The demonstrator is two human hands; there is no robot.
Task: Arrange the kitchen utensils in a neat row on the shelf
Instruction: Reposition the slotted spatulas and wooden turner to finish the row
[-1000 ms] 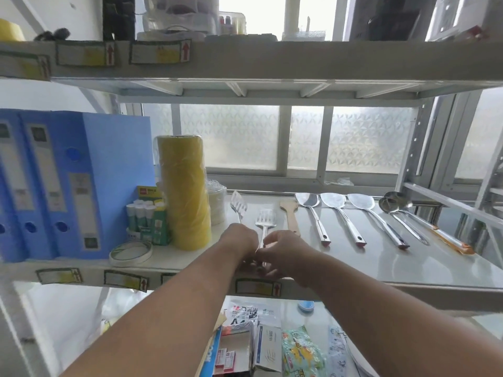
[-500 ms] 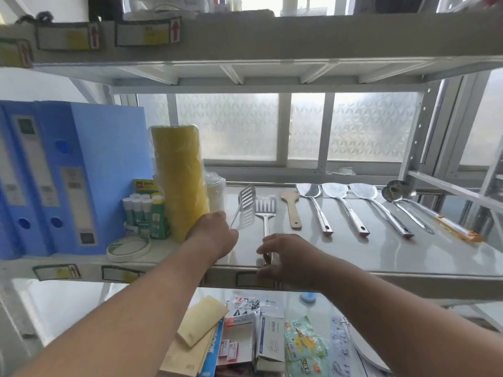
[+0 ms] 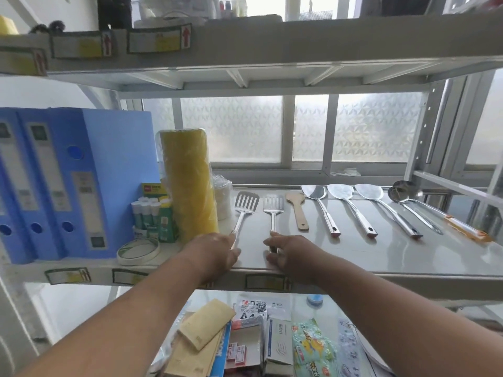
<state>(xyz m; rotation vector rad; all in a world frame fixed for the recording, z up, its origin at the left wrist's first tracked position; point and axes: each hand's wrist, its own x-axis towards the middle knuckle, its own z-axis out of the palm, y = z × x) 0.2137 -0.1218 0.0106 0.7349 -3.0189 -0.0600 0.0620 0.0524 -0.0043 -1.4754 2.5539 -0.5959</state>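
I am looking down at the steel shelf (image 3: 381, 257), where the utensils are lying in a row with blades toward the window and handles toward me. My left hand (image 3: 215, 250) is sitting at the 7 o'clock side of the row, fingers curling round the handle end of the left slotted turner (image 3: 245, 206); its blade is resting flat on the shelf just beside the yellow roll (image 3: 187, 183). My right hand (image 3: 288, 251) is gripping the handle end of the second slotted turner (image 3: 273, 210), thumb and fingers closing around the shaft (the very tip of the handle is hiding under the fingers). The two turners are lying near each other, roughly parallel, apart.

Moving toward 3 o'clock, the wooden spatula (image 3: 298, 210) is lying next, shorter than the rest, then three steel spatulas: the first (image 3: 321, 208), the second (image 3: 351, 209) and the third (image 3: 386, 210), each fanning slightly to the right. At the far 2 o'clock end a ladle (image 3: 408, 200) is lying with a further utensil bearing an orange handle (image 3: 468, 232) just beside it; I cannot tell whether they are touching.

At 9 o'clock, blue binders (image 3: 54, 183) are standing upright, with glue sticks (image 3: 148, 213) and a tape ring (image 3: 138, 250) in front of them.
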